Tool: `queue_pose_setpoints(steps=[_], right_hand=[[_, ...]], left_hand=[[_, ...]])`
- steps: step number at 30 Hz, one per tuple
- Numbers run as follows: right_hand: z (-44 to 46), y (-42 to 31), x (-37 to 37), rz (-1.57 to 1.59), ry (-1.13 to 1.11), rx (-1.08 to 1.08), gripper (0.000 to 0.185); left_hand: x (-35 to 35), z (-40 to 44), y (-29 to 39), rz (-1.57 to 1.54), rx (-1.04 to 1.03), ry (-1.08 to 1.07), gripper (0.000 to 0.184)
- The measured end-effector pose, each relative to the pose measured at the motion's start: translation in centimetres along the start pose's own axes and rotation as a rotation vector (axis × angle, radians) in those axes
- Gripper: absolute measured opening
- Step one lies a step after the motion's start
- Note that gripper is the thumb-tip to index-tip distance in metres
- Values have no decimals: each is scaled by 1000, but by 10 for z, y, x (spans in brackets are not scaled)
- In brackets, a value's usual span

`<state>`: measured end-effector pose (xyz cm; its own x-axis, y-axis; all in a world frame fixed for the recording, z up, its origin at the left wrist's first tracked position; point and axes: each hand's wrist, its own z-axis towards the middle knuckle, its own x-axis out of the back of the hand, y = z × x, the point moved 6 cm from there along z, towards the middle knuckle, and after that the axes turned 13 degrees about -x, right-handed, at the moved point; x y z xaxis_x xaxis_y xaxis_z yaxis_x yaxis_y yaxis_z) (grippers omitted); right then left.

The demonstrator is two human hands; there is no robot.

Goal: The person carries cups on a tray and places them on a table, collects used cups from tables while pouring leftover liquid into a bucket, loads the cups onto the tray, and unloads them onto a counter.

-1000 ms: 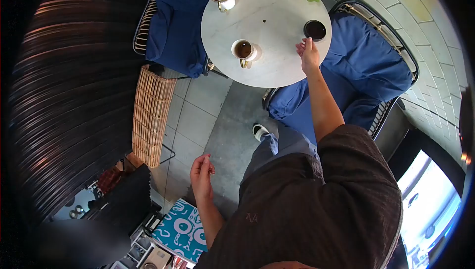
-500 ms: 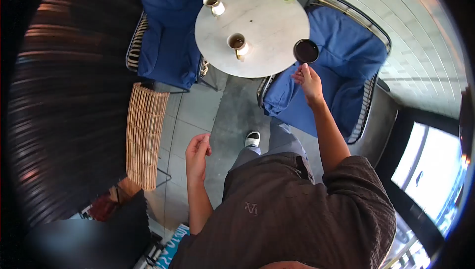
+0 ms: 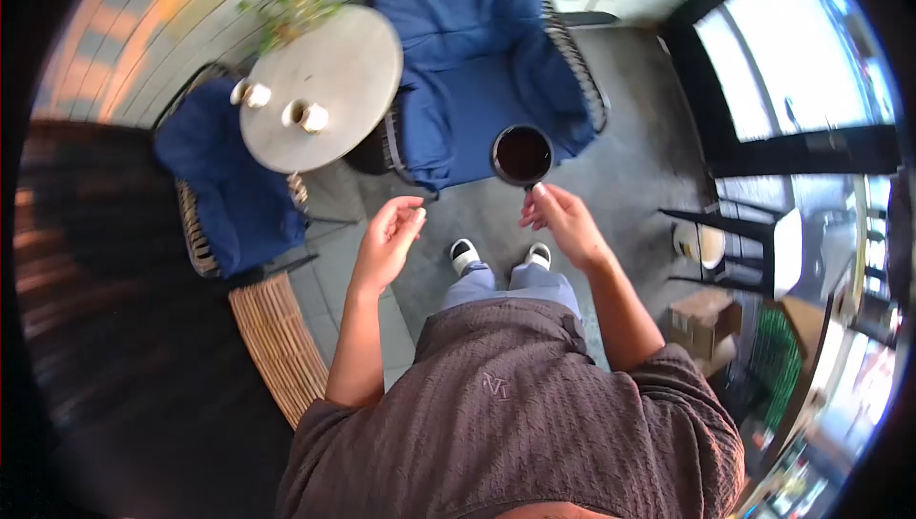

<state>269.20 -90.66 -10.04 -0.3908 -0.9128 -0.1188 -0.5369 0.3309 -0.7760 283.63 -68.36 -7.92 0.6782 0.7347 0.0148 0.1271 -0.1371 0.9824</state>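
Note:
My right hand (image 3: 563, 218) pinches the handle of a black cup (image 3: 522, 155) with dark liquid in it, held in front of me above the floor. Left of it, my left hand (image 3: 389, 242) is raised with its fingers curled loosely and slightly apart, holding nothing. A round pale marble table (image 3: 358, 61) stands at the upper left, away from both hands. On it are two white cups, one (image 3: 307, 116) nearer the middle and the other (image 3: 254, 93) near the left edge.
A blue cushioned chair (image 3: 468, 90) stands right of the table, another blue chair (image 3: 234, 190) left of it. A green plant (image 3: 291, 9) is at the table's back. A rattan piece (image 3: 277, 338) is at the lower left. On the right are a dark stool (image 3: 754, 242) and cardboard box (image 3: 701, 319).
The black cup has left the table in my right hand and is now in front of me. My view has turned right, and my left hand has come nearer the cup.

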Motion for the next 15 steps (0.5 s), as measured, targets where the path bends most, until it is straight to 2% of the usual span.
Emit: queue_pose_setpoints(steps=[3,5,8,11,14,15], right_hand=[[-68,31,40,70,112,3,34],[-112,55,71,117,171,-2,34],[-179,96,120,177,288,13,35],[-248,136,171,205,381,35,37],[-312,176,220,280,455,3,36],[-332,188,237,282,467,-6,34]], left_hand=[[-99,9,-5,-41,-104,-268,33],[-169,2,-2,-26,-70,-464,43],[-272,-22,1,38,-62,-662,46],[-371,-55,-13,35,-16,-784,50],[-460,-89,-23,-235,-5,-808,53],[-487,-102,-30,-223,6,-851,53]])
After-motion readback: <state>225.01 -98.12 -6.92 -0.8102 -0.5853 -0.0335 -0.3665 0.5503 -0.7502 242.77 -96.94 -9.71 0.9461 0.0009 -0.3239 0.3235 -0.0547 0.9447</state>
